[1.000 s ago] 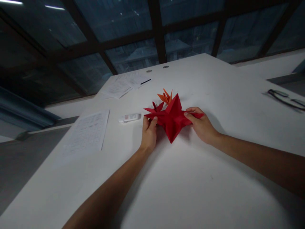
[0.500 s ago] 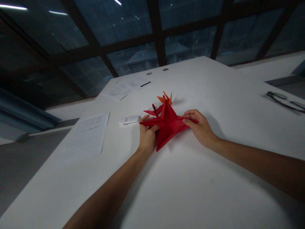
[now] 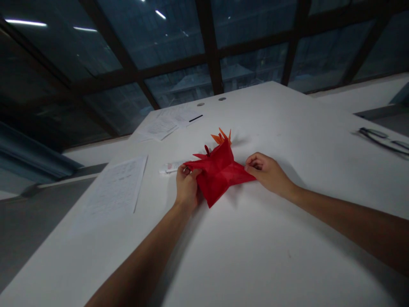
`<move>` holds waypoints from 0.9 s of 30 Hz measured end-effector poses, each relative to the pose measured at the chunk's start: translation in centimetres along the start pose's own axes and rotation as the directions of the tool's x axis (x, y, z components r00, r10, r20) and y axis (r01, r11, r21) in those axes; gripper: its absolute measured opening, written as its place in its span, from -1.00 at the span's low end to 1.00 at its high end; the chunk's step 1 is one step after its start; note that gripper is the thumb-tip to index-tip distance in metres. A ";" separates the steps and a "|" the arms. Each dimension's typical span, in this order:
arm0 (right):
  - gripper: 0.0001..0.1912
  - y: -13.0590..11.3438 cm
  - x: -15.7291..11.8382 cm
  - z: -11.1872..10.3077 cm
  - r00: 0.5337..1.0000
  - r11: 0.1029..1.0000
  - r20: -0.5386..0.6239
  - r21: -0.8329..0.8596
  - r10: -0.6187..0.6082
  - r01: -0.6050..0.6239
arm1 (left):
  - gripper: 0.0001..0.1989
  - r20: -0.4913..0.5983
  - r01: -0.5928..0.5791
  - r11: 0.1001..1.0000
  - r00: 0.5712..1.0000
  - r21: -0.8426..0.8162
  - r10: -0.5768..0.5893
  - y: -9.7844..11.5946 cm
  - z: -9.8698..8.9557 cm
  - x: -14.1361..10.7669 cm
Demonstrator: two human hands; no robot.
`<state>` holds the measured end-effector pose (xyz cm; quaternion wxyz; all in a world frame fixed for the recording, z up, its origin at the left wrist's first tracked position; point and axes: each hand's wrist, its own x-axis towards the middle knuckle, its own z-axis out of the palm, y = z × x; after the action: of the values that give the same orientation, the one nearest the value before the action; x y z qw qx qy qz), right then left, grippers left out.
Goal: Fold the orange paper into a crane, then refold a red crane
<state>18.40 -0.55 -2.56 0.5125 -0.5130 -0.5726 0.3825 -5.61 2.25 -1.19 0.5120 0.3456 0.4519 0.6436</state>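
Note:
A large red folded paper piece (image 3: 219, 168), with several pointed corners, is held over the white table between both hands. My left hand (image 3: 187, 181) pinches its left corner between thumb and fingers. At its right corner my right hand (image 3: 266, 172) grips the paper with thumb and forefinger. Just behind stand an orange folded paper figure (image 3: 222, 136) and a smaller red folded figure (image 3: 207, 151), partly hidden by the large piece. Next to my left hand lies a white tube (image 3: 171, 166), partly covered by the paper's corner and the hand.
Printed sheets (image 3: 123, 183) lie at the left edge of the white table (image 3: 287, 256). More papers (image 3: 158, 127) and a black pen (image 3: 196, 118) are farther back. Black-framed glasses (image 3: 380, 138) rest at the right. Dark windows stand behind the table.
The red paper's corners are pulled wider and flatter, its peak is lower and its left corner reaches over the tube. My left hand has moved slightly left. The view has tilted up slightly.

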 end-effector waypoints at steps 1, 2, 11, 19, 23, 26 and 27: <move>-0.88 0.0 -0.2 0.1 0.999 0.999 0.030 -0.043 -0.024 0.025 | -0.59 -0.008 0.006 1.000 1.000 0.004 -0.006 0.1 0.0 0.0; -0.87 0.0 -0.4 0.2 0.997 0.995 0.060 -0.089 -0.048 0.053 | -0.59 -0.011 0.009 1.000 1.000 0.011 -0.009 0.2 0.0 -0.1; -0.89 0.1 -0.8 0.4 0.992 0.965 0.053 -0.234 -0.113 0.122 | -0.58 0.016 -0.056 0.995 0.998 0.081 0.055 0.2 -0.5 0.2; -0.72 -0.4 -0.1 0.2 0.990 0.983 -0.047 0.133 0.133 -0.126 | -0.42 0.016 -0.118 0.993 0.993 0.033 0.117 -0.1 -1.0 0.7; -0.75 -0.8 -0.1 0.0 0.986 0.970 0.004 0.176 0.168 -0.166 | -0.41 0.041 -0.116 0.990 0.993 0.078 0.113 0.1 -1.0 0.8; -0.67 -0.7 -0.1 0.0 0.987 0.966 0.049 0.201 0.155 -0.161 | -0.42 0.107 -0.115 0.991 0.988 0.073 0.107 0.2 -0.8 0.7; -0.63 -0.5 0.0 0.1 0.987 0.968 0.057 0.193 0.150 -0.158 | -0.42 0.134 -0.112 0.991 0.986 0.068 0.102 0.2 -0.7 0.6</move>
<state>18.24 -0.67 -2.05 0.5173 -0.4946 -0.5011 0.4864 -6.46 2.62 -1.31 0.4916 0.4299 0.4222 0.6287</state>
